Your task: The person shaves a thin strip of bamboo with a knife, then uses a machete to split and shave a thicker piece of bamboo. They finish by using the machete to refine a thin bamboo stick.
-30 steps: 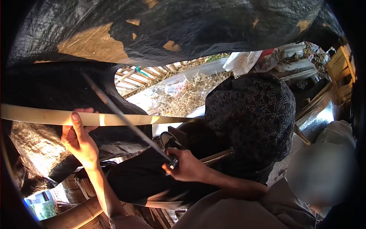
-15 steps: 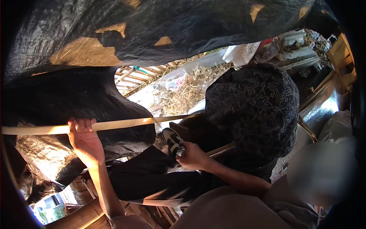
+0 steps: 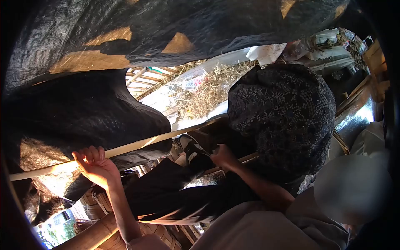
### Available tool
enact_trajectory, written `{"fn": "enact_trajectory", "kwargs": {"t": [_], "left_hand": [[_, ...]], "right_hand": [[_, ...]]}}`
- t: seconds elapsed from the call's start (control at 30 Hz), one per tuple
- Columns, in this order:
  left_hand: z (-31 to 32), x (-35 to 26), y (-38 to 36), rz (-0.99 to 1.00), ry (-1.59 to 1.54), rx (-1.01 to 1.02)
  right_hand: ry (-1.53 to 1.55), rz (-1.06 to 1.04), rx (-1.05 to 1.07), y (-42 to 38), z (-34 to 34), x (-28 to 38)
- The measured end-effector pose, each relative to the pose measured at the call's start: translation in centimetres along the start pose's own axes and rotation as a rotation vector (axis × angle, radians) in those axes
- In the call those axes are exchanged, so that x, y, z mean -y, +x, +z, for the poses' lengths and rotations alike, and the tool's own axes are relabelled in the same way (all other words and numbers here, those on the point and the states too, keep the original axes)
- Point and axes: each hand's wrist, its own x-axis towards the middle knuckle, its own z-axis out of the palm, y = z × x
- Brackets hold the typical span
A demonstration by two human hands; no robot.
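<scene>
A long, pale, flat strip, seemingly bamboo (image 3: 139,143), runs from the left edge up to the dark patterned cloth (image 3: 287,121). My left hand (image 3: 98,166) is closed on it toward its left end, palm up with fingers curled. The strip's far end goes out of sight by the cloth. My right hand (image 3: 223,157) is closed beside a black-and-white shoe (image 3: 192,150), below the strip. What it holds, if anything, is in shadow. Legs in black trousers (image 3: 154,187) stretch beneath both arms.
Black plastic sheeting (image 3: 83,96) hangs overhead and at the left. Beyond it lie dry straw (image 3: 212,89), a slatted bamboo frame (image 3: 146,79) and white bags (image 3: 264,53). A thick bamboo pole (image 3: 93,233) crosses the lower left.
The strip now slants, its left end lower than before. My left hand has tilted and dropped slightly with it. My right hand has moved right and up, and the shiny object in it no longer shows.
</scene>
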Motion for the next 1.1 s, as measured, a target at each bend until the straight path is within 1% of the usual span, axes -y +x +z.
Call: {"fn": "enact_trajectory", "kwargs": {"t": [0.03, 0.07, 0.1, 0.17, 0.2, 0.23, 0.27, 0.3, 0.33, 0.37, 0.4, 0.43, 0.5, 0.53, 0.6, 0.63, 0.7, 0.83, 0.9, 0.93, 0.97, 1.0, 1.03, 1.1], "left_hand": [[0.1, 0.0, 0.0, -0.007, 0.001, -0.004], [0.2, 0.0, 0.0, -0.009, -0.011, 0.048], [0.3, -0.1, -0.1, -0.013, -0.022, 0.102], [0.6, -0.4, -0.4, -0.029, -0.04, 0.13], [1.0, -0.4, -0.5, -0.021, -0.017, 0.092], [1.3, -0.3, -0.5, -0.009, 0.001, 0.056], [1.3, -0.2, 0.0, -0.009, -0.004, 0.059], [0.8, -0.1, 0.6, -0.037, -0.013, 0.013], [0.4, 0.0, 1.0, -0.065, -0.021, -0.031], [0.1, 0.0, 0.9, -0.065, -0.021, -0.023], [-0.1, -0.1, 1.0, -0.055, 0.003, -0.037], [0.1, -0.1, 1.1, -0.046, 0.025, -0.05], [0.7, -0.1, 0.6, -0.033, -0.022, -0.032], [1.2, -0.1, 0.2, -0.009, 0.017, -0.055], [1.8, -0.2, -0.1, 0.013, 0.055, -0.088], [1.9, -0.2, 0.0, 0.011, 0.052, -0.096], [2.0, -0.2, 0.2, 0.005, 0.054, -0.099], [2.1, -0.5, 0.2, -0.036, 0.008, -0.134], [1.1, -0.6, 0.3, -0.053, -0.008, -0.144], [0.1, -0.5, 0.9, -0.065, -0.042, -0.004], [-0.7, -0.2, 1.5, -0.078, -0.073, 0.13], [0.0, -0.1, 1.4, -0.071, -0.03, 0.058], [0.5, -0.1, 1.2, -0.078, -0.034, 0.052], [1.3, -0.1, 0.8, -0.048, -0.007, -0.046]], "right_hand": [[-0.025, -0.088, -0.003, -1.9, -0.1, 3.2], [-0.049, -0.175, -0.004, -2.8, 0.2, 5.2], [-0.049, -0.166, -0.003, -2.6, 1.0, 5.4], [-0.009, -0.346, 0.043, -1.8, 2.3, 5.1], [0.032, -0.29, 0.052, -1.1, 2.5, 4.4], [0.034, -0.291, 0.045, -0.4, 2.6, 3.7], [0.001, -0.25, -0.024, 0.3, 2.2, 2.7], [-0.031, -0.204, -0.086, 1.0, 1.9, 1.2], [-0.028, -0.201, -0.086, 2.8, 1.3, -2.6], [-0.159, -0.173, 0.086, 5.5, 0.6, -7.7], [-0.287, -0.146, 0.252, 7.1, 0.2, -10.1], [-0.278, -0.151, 0.24, 7.2, 0.5, -10.0], [-0.345, -0.022, 0.006, 6.5, 1.3, -10.4], [-0.349, -0.01, 0.004, 5.4, 1.1, -8.7], [0.236, 0.149, 0.01, 2.4, 0.8, -2.6], [0.232, 0.151, 0.009, 2.0, 1.1, -1.5], [-0.069, -0.276, -0.281, 1.5, 1.7, -0.3], [-0.168, -0.315, -0.317, 4.2, 1.1, -3.3], [-0.173, 0.04, -0.022, 6.7, -0.9, -5.8], [-0.161, 0.026, -0.043, 7.3, -1.0, -5.9], [-0.202, 0.056, -0.086, 7.3, -0.6, -6.4], [-0.251, 0.1, -0.118, 6.9, -0.3, -7.1], [-0.259, 0.107, -0.12, 6.2, -0.3, -6.6], [0.04, 0.15, -0.089, 5.0, 0.5, -5.0]]}}
